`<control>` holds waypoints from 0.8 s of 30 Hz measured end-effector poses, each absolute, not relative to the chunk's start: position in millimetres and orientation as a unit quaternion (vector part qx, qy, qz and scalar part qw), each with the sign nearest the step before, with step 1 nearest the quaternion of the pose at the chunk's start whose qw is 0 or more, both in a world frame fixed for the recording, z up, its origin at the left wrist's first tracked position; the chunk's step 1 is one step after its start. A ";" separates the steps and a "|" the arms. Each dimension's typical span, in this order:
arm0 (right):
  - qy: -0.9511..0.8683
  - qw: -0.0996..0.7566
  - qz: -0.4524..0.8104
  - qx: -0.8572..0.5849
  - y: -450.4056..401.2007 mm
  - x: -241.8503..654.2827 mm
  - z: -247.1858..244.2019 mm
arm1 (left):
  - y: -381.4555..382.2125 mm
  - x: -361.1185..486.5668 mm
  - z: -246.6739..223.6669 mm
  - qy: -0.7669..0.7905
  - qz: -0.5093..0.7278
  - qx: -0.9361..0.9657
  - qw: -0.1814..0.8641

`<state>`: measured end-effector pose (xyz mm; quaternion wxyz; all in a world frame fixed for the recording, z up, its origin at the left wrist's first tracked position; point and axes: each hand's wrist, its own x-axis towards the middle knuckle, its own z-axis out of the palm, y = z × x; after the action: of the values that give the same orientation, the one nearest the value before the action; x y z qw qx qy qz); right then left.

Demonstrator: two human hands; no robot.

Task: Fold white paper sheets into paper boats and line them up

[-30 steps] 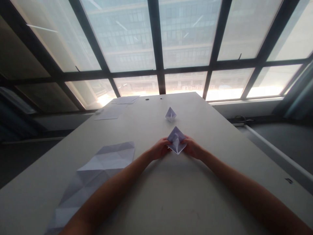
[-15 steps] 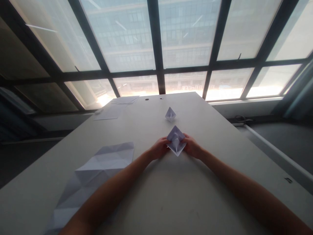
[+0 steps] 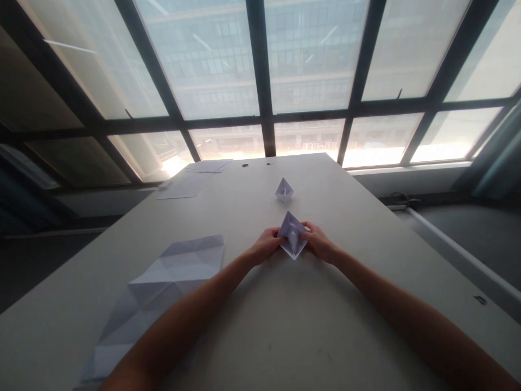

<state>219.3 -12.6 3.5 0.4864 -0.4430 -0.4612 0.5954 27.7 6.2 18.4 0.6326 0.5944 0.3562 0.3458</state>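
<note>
Folded paper piece: it is between my hands at the middle of the worktop [image 3: 264,326], a small diamond-shaped folded paper [image 3: 293,234] with one point away from me and one toward me; I cannot tell whether its underside touches the surface.
Left grip: my left hand [image 3: 266,245] is pinched on its left corner, thumb on the near face, the other fingers mostly hidden.
Right grip: my right hand [image 3: 320,243] is pinched on the right corner in the same way.
Paper feel: I judge it very light and springy, stiffer along the folds, easy to crush or tear; the two side corners, where layers seem to meet, look like the best hold, with light pressure.
Second folded shape: another small paper form [image 3: 284,190] sits just beyond the far point, apart from it, so room straight ahead is short.
Left side: a large creased sheet [image 3: 179,263] lies partly behind my left forearm in this view; flat sheets [image 3: 183,187] lie farther off, near the far left edge.
Right side: the widest stretch of surface runs past my right forearm to the worktop's slanting edge.
</note>
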 end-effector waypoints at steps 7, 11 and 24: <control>-0.560 0.448 0.424 -0.553 -10.0 227.8 4.0 | 15.8 19.7 15.1 0.453 0.323 0.692 0.460; -0.589 0.448 0.299 -0.602 -2.3 238.4 3.0 | 23.9 13.9 12.1 0.506 0.364 0.737 0.261; -0.686 0.354 0.159 -0.616 -23.1 216.5 58.7 | 30.9 11.1 -0.9 0.502 0.446 0.715 0.193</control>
<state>216.5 -23.1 58.7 0.3535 -0.6159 -0.6858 0.1591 11.1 30.9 -0.9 0.1934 0.7152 0.5023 0.4458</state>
